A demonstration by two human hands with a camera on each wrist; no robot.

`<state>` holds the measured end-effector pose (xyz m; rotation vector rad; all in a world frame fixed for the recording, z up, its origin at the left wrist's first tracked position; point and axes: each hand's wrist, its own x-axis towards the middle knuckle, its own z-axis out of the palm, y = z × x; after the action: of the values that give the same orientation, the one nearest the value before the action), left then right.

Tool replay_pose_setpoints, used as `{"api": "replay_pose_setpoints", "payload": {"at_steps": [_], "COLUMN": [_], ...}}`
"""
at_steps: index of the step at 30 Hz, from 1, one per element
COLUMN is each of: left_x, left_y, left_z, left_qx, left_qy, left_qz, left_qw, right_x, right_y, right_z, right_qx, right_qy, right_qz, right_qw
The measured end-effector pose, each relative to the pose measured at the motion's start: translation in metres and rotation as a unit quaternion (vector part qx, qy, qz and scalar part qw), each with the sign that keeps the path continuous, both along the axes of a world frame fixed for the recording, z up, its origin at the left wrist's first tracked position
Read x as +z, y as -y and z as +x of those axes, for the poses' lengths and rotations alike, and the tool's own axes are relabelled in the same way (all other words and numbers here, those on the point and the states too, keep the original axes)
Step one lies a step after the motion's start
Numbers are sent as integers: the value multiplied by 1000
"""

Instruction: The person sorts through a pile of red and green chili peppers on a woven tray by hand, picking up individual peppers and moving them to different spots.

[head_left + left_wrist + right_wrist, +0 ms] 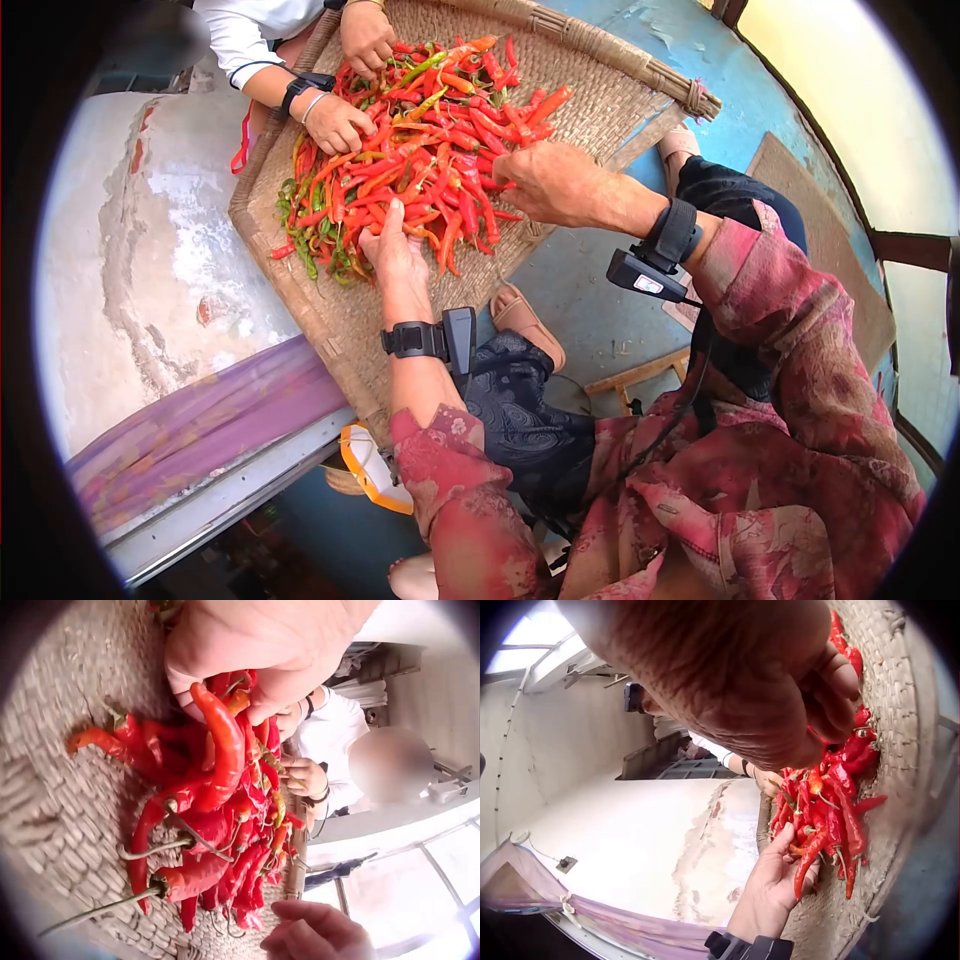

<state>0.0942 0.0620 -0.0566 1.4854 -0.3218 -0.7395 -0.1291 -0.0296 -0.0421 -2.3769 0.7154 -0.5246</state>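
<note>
1. Red peppers (410, 165) are lying heaped on a woven tray (348, 332), most of them spreading ahead of and between a person's left grip (400, 250) and right grip (548, 183).
2. The left grip is cupping the heap's near edge, thumb and fingers closing around several peppers. The right grip is resting at the heap's right side, fingers curling inward; whether it is clasping anything cannot be told.
3. Spillage is looking like the chief risk: peppers between the two grips are lying near the tray's near edge, and a broad pull toward the body could be sending some to the floor (600, 280).
4. Stems (124, 902) are jutting out just beside the left grip; if they are tangling, lifting one pepper could be dragging neighbours along. Squeezing too hard could be splitting skins.
5. Beyond the left grip, another person's hands (340, 123) are touching the same heap; reaching for one pepper together could be causing a bump.
6. The tray is holding mainly red peppers, with orange ones mixed in and green ones (312, 268) gathering left of the left grip. Its thick rim (622, 58) is running beyond the right grip.
7. Nearer the body than the left grip, outside the tray, an orange-edged item (372, 465) is showing; its contents, if any, are staying unclear.
</note>
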Motion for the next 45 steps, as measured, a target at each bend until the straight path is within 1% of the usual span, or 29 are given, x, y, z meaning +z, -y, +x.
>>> {"api": "replay_pose_setpoints", "payload": {"at_steps": [1, 4, 6, 8, 9, 10, 12, 13, 16, 18, 21, 22, 24, 26, 28, 30, 31, 32, 33, 34, 36, 37, 38, 39, 40, 41, 42, 43, 45], "left_x": [2, 12, 13, 17, 21, 26, 35, 42, 50, 52, 55, 58, 63, 70, 71, 64, 59, 54, 55, 52, 46, 48, 50, 51, 52, 58, 63, 59, 52], "left_y": [7, 26, 36, 42, 43, 43, 43, 40, 36, 28, 17, 13, 5, -1, -7, -11, -10, -10, -12, -11, -9, -8, -7, -5, -3, -2, -2, -1, 1], "left_z": [-7, -25, -30, -36, -43, -43, -44, -47, -47, -43, -37, -36, -33, -28, -13, 4, 12, 21, 25, 27, 21, 11, 3, -3, -9, -19, -31, -41, -58], "left_qx": [8, 4, 2, -18, -9, -9, -58, -92, -98, -99, -94, -95, -83, -74, -1, 15, 39, 64, 36, 36, 129, 106, 106, 48, -11, -109, -174, -207, -264], "left_qy": [19, 13, 11, 36, 49, 48, 74, 105, 132, 127, 118, 118, 138, 133, 127, 119, 98, 78, 4, 4, -5, 48, 48, 122, 195, 196, 191, 230, 298], "left_qz": [-36, -55, -46, -42, -39, -41, -36, -18, -11, -18, -52, -53, -57, -71, -114, -134, -139, -145, -131, -132, -23, -23, -21, -10, 1, 23, 46, 55, 62], "left_qw": [999, 998, 999, 998, 998, 998, 995, 990, 986, 987, 987, 987, 985, 986, 985, 984, 985, 984, 991, 991, 991, 993, 993, 991, 981, 974, 965, 949, 915], "right_x": [-1, -1, 2, 1, -1, -4, -12, -14, -18, -16, -12, -9, -3, -7, -8, -4, 0, 3, 5, 2, -8, -6, -4, -4, -4, -4, -4, -1, 4], "right_y": [0, -3, -6, -9, -9, -9, -7, -7, -8, -8, -7, -7, -8, -6, -7, -7, -8, -9, -9, -8, -6, -5, -5, -5, -5, -5, -4, -3, 1], "right_z": [2, 6, 6, 6, 6, 7, 10, 10, 14, 17, 14, 13, 9, 10, 10, 10, 10, 10, 11, 13, 18, 18, 17, 18, 18, 20, 20, 19, 16], "right_qx": [0, 7, 0, -1, -2, -2, 24, 22, 2, -51, -55, -56, -46, -40, -33, -27, -26, -12, 2, 3, 59, 59, 73, 86, 85, 67, 48, 47, 16], "right_qy": [-1, -35, -72, -69, -64, -65, -58, -59, -48, -39, 8, 9, -1, 12, 24, 46, 47, 72, 97, 97, 210, 209, 203, 197, 197, 209, 221, 220, 246], "right_qz": [0, 12, -10, -14, -18, -20, -31, -33, -51, -34, -51, -52, -35, -34, -32, 25, 24, 55, 86, 85, 99, 100, 125, 150, 151, 152, 152, 152, 182], "right_qw": [1000, 999, 997, 998, 998, 998, 998, 997, 998, 997, 997, 997, 998, 999, 999, 998, 998, 996, 991, 992, 971, 971, 968, 965, 965, 964, 962, 962, 952]}}
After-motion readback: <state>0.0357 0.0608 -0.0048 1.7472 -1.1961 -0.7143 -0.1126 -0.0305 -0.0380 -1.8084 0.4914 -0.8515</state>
